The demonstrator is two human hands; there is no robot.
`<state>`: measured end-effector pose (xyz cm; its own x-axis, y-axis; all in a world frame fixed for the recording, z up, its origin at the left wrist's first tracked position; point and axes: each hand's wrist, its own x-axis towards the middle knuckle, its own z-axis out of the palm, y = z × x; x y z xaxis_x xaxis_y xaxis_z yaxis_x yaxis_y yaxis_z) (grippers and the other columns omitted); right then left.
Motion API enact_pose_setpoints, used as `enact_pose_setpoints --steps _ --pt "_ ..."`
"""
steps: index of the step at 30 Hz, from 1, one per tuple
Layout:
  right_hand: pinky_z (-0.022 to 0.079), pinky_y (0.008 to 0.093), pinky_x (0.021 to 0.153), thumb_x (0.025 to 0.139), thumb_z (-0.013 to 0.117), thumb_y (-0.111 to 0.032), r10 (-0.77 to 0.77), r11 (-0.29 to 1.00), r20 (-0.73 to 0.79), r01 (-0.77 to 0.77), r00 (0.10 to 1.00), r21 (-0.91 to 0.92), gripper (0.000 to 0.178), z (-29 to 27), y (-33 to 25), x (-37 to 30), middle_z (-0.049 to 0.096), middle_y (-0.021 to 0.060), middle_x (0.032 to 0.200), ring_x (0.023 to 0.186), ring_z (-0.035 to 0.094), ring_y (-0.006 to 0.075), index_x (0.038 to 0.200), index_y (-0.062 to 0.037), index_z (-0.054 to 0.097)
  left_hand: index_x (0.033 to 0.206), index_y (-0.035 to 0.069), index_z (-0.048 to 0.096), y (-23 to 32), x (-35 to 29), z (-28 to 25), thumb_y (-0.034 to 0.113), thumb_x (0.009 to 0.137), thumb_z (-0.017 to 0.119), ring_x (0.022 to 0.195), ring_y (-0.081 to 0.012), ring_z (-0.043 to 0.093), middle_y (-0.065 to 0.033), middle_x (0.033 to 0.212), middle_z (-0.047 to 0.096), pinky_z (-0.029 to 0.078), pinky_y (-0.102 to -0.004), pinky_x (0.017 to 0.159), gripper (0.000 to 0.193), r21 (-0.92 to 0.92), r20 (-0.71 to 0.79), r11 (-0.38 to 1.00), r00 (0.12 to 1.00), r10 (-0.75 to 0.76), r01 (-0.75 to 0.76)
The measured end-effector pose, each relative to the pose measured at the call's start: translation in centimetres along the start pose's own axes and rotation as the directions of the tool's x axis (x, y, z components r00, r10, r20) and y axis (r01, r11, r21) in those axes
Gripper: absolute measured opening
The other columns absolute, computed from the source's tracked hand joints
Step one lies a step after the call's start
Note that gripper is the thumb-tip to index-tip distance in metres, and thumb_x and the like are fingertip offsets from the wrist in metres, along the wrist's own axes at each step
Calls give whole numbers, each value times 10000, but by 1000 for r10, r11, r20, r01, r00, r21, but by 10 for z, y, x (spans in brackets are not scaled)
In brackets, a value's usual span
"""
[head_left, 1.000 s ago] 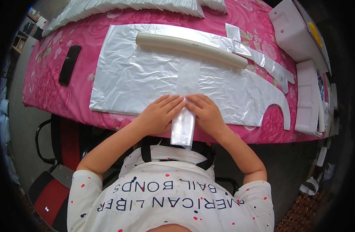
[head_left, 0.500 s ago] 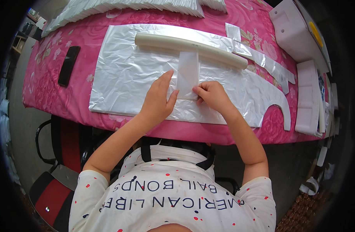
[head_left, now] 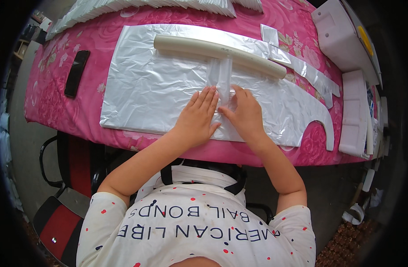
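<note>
A narrow strip of folded clear plastic film [head_left: 220,73] lies on a flat stack of white plastic bags [head_left: 141,89]. Its far end reaches a long cream tube [head_left: 221,52] lying across the stack. My left hand [head_left: 195,116] rests flat, fingers straight and together, with the fingertips at the strip's left side. On the right side, my right hand [head_left: 247,116] is cupped, its thumb apart from the fingers and pointing at the strip. Nothing shows gripped in either hand. The near part of the strip is partly hidden between the hands.
A pink floral cloth [head_left: 48,104] covers the table. A black phone [head_left: 77,73] lies to the left, folded film [head_left: 308,76] to the right. White foam boxes [head_left: 339,33] stand at the right edge. Many stacked bags [head_left: 141,5] lie at the back. Red-and-black chairs [head_left: 59,229] stand at lower left.
My left hand has moved right and flattened by the strip. The right hand has opened from a pinch at the strip's near corner and shifted slightly. The strip looks more rumpled and reaches nearer me.
</note>
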<state>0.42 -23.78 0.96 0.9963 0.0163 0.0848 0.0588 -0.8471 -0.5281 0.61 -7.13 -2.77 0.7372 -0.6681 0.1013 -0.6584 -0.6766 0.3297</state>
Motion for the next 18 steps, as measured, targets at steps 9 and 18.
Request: enact_pose_setpoints --steps 9,18 --pt "391 367 985 723 663 -153 -581 798 130 594 803 -98 479 0 38 22 530 112 1243 1170 479 260 1176 -42 552 1202 -82 458 -8 14 -10 131 696 597 1185 -305 456 -210 1257 484 362 -384 986 567 59 -126 996 989 74 -67" --pt "469 352 858 716 607 -88 -637 771 41 637 770 15 296 4 47 24 617 87 1082 999 575 258 1007 -37 630 1122 -12 554 -17 6 -7 78 701 592 1077 -263 550 -145 1173 567 423 -373 920 432 39 -192 980 961 197 -193"
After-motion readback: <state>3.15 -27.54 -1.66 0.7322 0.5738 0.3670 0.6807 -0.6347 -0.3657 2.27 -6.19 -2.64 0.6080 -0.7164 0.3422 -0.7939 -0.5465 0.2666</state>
